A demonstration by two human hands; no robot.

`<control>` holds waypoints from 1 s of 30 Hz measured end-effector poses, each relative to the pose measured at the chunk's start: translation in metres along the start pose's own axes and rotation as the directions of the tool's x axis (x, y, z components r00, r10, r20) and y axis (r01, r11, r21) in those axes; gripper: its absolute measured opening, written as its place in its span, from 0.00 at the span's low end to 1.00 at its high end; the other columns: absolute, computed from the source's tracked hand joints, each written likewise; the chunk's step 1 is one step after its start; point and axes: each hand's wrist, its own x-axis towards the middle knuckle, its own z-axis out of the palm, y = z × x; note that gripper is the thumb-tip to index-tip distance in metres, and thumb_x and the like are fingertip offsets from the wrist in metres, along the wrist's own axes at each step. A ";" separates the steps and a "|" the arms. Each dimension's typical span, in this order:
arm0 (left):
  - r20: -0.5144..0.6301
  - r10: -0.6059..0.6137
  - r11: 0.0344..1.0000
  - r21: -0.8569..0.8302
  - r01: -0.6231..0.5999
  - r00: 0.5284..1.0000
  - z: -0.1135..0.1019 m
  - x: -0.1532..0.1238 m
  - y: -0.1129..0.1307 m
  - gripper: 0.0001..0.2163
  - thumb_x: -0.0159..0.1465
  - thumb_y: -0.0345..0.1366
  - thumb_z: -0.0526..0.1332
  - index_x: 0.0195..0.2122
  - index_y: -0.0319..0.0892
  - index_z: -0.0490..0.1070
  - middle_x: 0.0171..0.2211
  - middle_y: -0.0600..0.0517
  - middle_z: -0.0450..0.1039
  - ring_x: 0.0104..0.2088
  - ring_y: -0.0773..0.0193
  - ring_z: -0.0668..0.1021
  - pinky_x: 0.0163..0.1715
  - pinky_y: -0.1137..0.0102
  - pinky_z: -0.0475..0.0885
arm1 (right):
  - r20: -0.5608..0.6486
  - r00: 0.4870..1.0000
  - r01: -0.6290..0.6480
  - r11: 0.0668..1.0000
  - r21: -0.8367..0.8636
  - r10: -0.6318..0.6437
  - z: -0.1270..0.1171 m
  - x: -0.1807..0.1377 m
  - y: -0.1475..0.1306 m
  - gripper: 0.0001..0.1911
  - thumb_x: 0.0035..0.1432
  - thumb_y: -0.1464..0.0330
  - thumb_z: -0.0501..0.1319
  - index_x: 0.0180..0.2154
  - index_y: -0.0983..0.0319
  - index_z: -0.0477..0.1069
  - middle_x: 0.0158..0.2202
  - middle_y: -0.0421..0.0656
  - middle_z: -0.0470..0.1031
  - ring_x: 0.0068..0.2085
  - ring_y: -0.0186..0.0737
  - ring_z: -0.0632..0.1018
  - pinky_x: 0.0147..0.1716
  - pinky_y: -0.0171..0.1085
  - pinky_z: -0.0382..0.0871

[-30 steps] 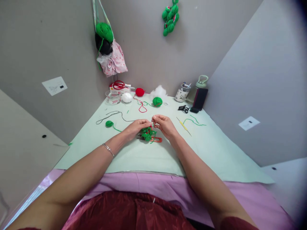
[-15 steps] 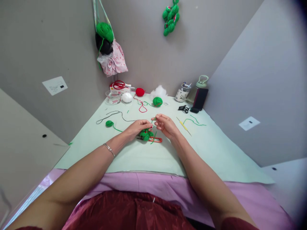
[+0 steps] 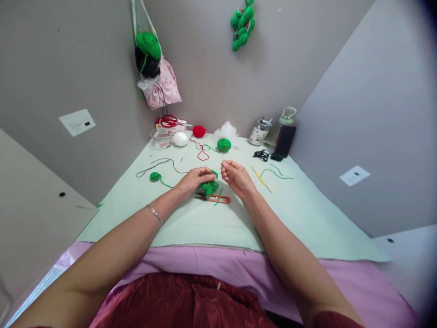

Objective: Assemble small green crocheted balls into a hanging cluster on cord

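My left hand (image 3: 196, 181) is closed on a green crocheted piece (image 3: 209, 187) with bits of red and white, its thumb and fingers pinching the upper edge. To its right, my right hand (image 3: 237, 178) is closed in a pinch around a thin, needle-like thing (image 3: 223, 160) that points upward; most of it is hidden by the fingers. Just below the crocheted piece lie orange-handled thread snips (image 3: 223, 199), a short green yarn scrap (image 3: 219, 197) across them. A small green yarn ball (image 3: 154, 176) rests left of my left hand, its strand running toward that hand.
Further back are a red yarn ball (image 3: 198, 131), a green yarn ball (image 3: 224, 145), white stuffing (image 3: 226, 130), red scissors (image 3: 170, 120) and a clear tub (image 3: 160, 139). On the right lie a yellow-handled crochet hook (image 3: 261, 178), a phone (image 3: 285, 141) and a pen cup (image 3: 259, 134).
My right hand's fingers have drawn together into a tighter pinch. The crocheted piece has risen slightly and turned in my left hand, leaving more of the snips in sight.
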 end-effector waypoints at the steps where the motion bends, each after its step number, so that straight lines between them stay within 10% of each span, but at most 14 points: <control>1: -0.015 0.008 1.000 0.001 -0.008 1.000 0.000 0.000 0.001 0.14 0.51 0.42 0.73 0.31 0.39 0.74 0.30 0.53 0.74 0.31 0.68 0.73 0.36 0.71 0.64 | -0.005 1.000 0.020 0.999 -0.026 -0.020 0.000 0.000 0.000 0.18 0.41 0.62 0.76 0.30 0.63 0.74 0.23 0.36 0.72 0.23 0.26 0.69 0.22 0.28 0.61; 30: -0.084 0.042 0.998 -0.045 -0.046 0.996 -0.013 0.006 -0.006 0.14 0.52 0.43 0.72 0.32 0.41 0.75 0.32 0.52 0.75 0.35 0.65 0.77 0.41 0.69 0.68 | 0.063 0.985 -0.162 0.986 0.046 0.159 -0.009 0.001 -0.001 0.11 0.46 0.68 0.75 0.32 0.64 0.78 0.25 0.38 0.75 0.25 0.26 0.74 0.27 0.25 0.71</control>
